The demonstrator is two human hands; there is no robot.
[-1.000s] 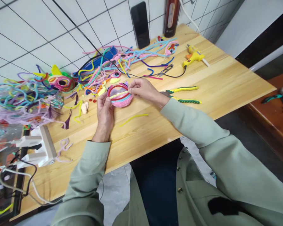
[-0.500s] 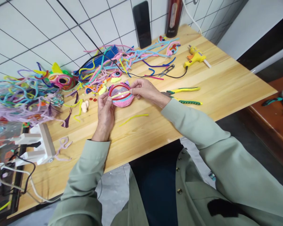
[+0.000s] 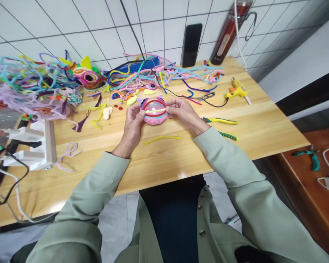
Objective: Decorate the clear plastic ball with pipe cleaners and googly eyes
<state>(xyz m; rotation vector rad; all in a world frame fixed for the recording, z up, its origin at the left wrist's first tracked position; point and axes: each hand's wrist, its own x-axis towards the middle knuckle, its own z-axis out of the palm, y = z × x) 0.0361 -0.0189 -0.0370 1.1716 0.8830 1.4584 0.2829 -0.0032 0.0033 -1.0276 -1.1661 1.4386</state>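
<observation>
Between my hands is a round pipe-cleaner piece (image 3: 155, 119), pink and blue below with a red ring around a clear middle. A short yellow pipe cleaner (image 3: 155, 110) stretches across that ring. My left hand (image 3: 133, 126) has thumb and fingers closed at the left end of the strip and the piece's edge. On the other side, my right hand (image 3: 183, 113) pinches the strip's right end. Another yellow pipe cleaner (image 3: 162, 138) lies on the table in front of the piece.
Pliers (image 3: 222, 121) lie to the right, with a yellow glue gun (image 3: 237, 91) and thread snips (image 3: 207, 96) beyond. Piled pipe cleaners (image 3: 30, 87) and a colourful fish-like figure (image 3: 87, 76) fill the back left. A phone (image 3: 192, 45) and flask (image 3: 229, 34) lean by the wall; a power strip (image 3: 49, 146) sits left.
The camera view has turned and shifted, so the table appears more level. Both hands keep hold at the ring, and the yellow strip now lies nearly level across it.
</observation>
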